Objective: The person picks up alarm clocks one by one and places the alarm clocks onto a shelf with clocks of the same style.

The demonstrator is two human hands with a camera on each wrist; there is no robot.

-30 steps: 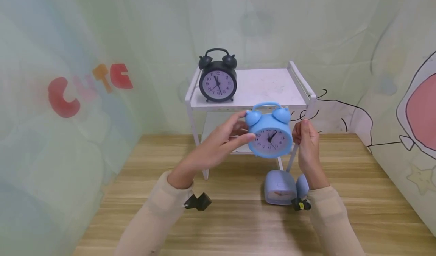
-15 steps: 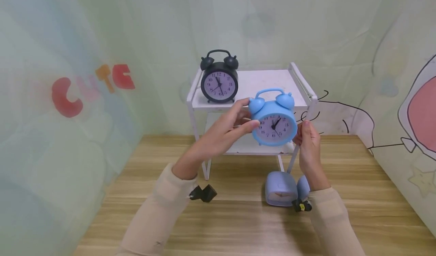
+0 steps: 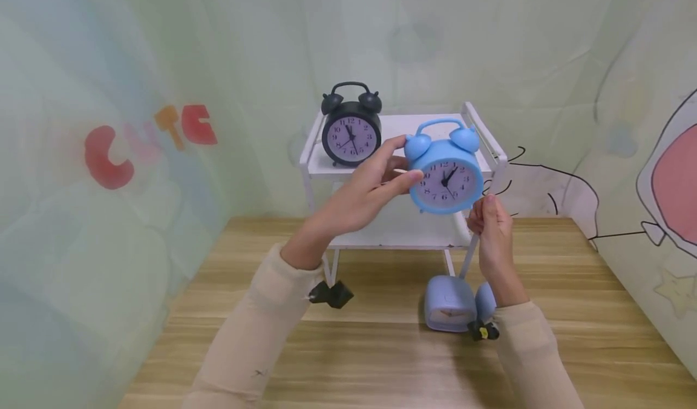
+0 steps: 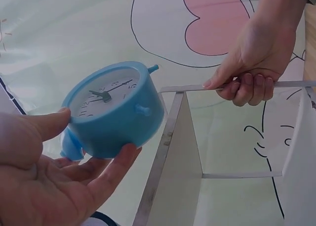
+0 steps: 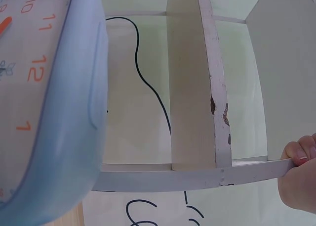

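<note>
My left hand holds a light blue twin-bell alarm clock by its left side, thumb at the front rim and fingers behind. The clock is in the air in front of the top shelf of a white two-tier rack, its dial towards me. In the left wrist view the fingers curl under the clock's body. My right hand grips the rack's right front post, its fingers wrapped round the bar in the left wrist view. A black twin-bell alarm clock stands on the left of the top shelf.
A lavender-blue rounded clock stands on the wooden table below the rack's right side, with a second rounded blue piece beside it, partly behind the right wrist. Printed curtains close off the back and both sides.
My left hand has raised the light blue alarm clock and shifted it a little to the right, from below the top shelf's front edge to overlapping it. My right hand stays on the post.
</note>
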